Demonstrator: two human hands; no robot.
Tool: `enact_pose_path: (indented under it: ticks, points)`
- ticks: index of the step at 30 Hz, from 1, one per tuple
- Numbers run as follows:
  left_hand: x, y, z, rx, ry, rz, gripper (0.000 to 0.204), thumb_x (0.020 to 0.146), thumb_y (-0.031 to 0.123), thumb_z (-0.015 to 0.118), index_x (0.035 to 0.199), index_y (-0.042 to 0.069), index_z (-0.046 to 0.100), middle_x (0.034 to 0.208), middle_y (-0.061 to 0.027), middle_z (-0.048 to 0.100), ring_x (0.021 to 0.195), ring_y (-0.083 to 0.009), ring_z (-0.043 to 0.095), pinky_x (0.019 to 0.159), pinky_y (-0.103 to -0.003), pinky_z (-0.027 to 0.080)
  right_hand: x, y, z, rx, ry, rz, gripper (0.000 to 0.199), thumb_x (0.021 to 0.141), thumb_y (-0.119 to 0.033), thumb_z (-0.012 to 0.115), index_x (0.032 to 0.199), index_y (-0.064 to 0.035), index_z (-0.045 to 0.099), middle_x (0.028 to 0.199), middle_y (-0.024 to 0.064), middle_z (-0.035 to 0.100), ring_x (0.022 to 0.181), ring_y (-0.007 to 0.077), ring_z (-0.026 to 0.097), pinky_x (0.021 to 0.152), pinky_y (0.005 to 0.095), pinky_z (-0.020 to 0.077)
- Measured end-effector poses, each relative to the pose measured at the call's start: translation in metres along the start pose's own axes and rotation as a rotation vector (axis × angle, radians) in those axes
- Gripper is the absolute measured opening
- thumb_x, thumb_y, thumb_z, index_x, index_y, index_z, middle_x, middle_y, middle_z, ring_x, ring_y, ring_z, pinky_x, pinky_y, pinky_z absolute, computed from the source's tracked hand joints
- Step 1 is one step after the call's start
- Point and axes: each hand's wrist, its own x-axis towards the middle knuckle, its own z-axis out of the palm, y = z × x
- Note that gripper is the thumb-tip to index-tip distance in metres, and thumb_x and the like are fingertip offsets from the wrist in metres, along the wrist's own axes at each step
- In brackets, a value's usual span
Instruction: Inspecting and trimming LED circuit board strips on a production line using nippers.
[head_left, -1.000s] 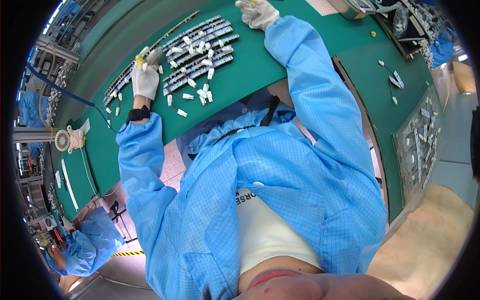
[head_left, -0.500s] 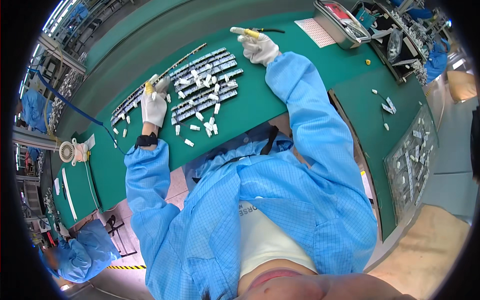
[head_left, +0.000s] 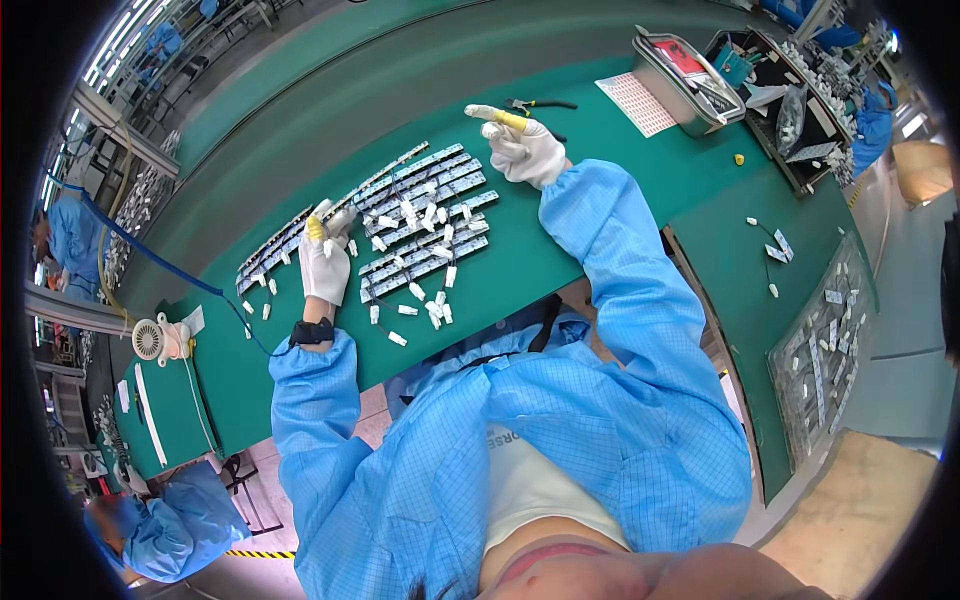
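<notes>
My left hand, in a white glove with a yellow finger cover, is closed around the middle of a narrow strip board at the far edge of a group. The fingers partly hide the strip. More strip boards with small light parts, dark wires and white plug connectors lie in rows to its right. My right hand, gloved too, hovers right of the rows with its yellow-covered index finger stretched left and the others loosely bent. Nothing shows in it. Pliers with dark and yellow handles lie just beyond it.
At the far right stand a grey bin and a black tray of parts. A clear bag of wired pieces lies right. A small fan and a blue cord are left. Co-workers in blue sit nearby.
The whole view has shifted, so the table appears lower. The held strip now lies closer to the rows. My right hand has drawn back from the pliers, which show more fully.
</notes>
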Motion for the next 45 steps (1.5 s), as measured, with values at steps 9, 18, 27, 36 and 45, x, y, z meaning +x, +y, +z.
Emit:
enact_pose_path:
  ticks: [9,18,27,36,45]
  points:
    - [0.003,-0.012,-0.009,-0.091,0.006,-0.049,0.053,0.094,0.041,0.043,0.127,-0.001,0.04,0.109,-0.0156,0.062,0.11,-0.0261,0.054,0.092,-0.031,0.038,0.002,-0.001,0.006,-0.018,0.172,-0.004,0.04,0.089,-0.007,0.037,0.128,0.0031,0.042,0.083,0.0053,0.062,0.04,0.0036,0.03,0.043,0.0182,0.0243]
    - [0.004,-0.014,-0.01,-0.253,-0.016,-0.039,0.044,0.092,0.014,0.047,0.13,-0.006,0.035,0.116,-0.0169,0.057,0.113,-0.0271,0.053,0.102,-0.039,0.037,0.004,-0.003,0.003,-0.023,0.169,-0.01,0.039,0.09,-0.008,0.038,0.127,0.0018,0.043,0.081,0.004,0.061,0.041,0.0036,0.029,0.042,0.0186,0.0246]
    - [0.004,-0.011,-0.007,-0.348,-0.003,-0.069,0.055,0.09,0.027,0.054,0.131,-0.004,0.033,0.115,-0.0159,0.057,0.116,-0.0296,0.05,0.106,-0.042,0.032,0.002,-0.005,0.0,0.029,0.181,-0.032,0.041,0.094,-0.018,0.041,0.129,0.0033,0.04,0.081,0.0086,0.061,0.04,0.0051,0.033,0.042,0.0192,0.03]
    - [0.006,-0.007,-0.002,-0.035,-0.041,-0.051,0.045,0.085,-0.001,0.046,0.129,0.001,0.038,0.118,-0.0144,0.056,0.115,-0.0262,0.051,0.099,-0.036,0.039,-0.004,-0.008,-0.007,0.105,0.112,-0.009,0.04,0.09,-0.01,0.043,0.127,0.0023,0.043,0.079,0.0027,0.055,0.047,0.0041,0.037,0.044,0.0174,0.0343]
    - [0.01,-0.018,-0.018,-0.215,-0.079,-0.018,0.045,0.091,0.005,0.04,0.135,-0.001,0.029,0.124,-0.0181,0.051,0.119,-0.0264,0.047,0.103,-0.033,0.034,-0.001,-0.004,-0.013,0.069,0.025,-0.033,0.041,0.087,-0.002,0.047,0.128,0.001,0.044,0.087,0.002,0.058,0.049,0.0031,0.037,0.046,0.0185,0.0307]
